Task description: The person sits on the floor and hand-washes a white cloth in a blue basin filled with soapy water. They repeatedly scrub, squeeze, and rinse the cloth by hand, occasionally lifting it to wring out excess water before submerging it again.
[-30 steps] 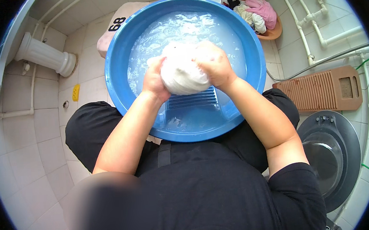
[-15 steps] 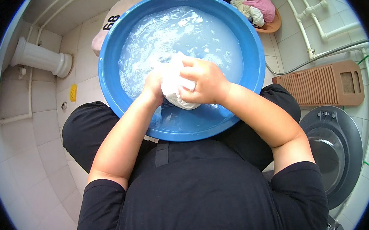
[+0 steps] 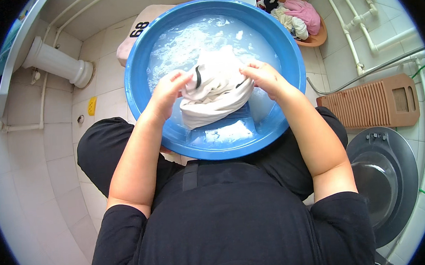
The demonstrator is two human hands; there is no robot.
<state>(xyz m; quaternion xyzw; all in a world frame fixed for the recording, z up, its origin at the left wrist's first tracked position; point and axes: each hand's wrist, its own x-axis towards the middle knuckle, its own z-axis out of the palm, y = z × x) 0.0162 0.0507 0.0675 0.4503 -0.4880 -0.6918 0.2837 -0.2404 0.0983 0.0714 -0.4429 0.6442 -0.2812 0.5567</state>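
Observation:
Spread between my hands is a wet white garment (image 3: 215, 95) with dark stripes; its exact kind cannot be made out. My left hand (image 3: 169, 88) pinches its left edge, and my right hand (image 3: 264, 77) pinches the right edge. The cloth hangs in folds over a large blue basin (image 3: 288, 53) of cloudy, sudsy water (image 3: 171, 42). Beneath the garment, part of a blue ridged washboard (image 3: 238, 116) shows at the basin's near side.
Beyond the basin at right, an orange tub (image 3: 318, 39) holds heaped clothes. A brown washboard (image 3: 368, 103) and a dark grey basin (image 3: 405, 178) lie to the right. Left are a pink cloth-covered thing (image 3: 127, 52), a white pedestal (image 3: 60, 64) and a yellow soap dish (image 3: 92, 106).
My hands have moved apart, and the bunched white garment is now opened out between them, showing its dark stripes. The view has shifted slightly.

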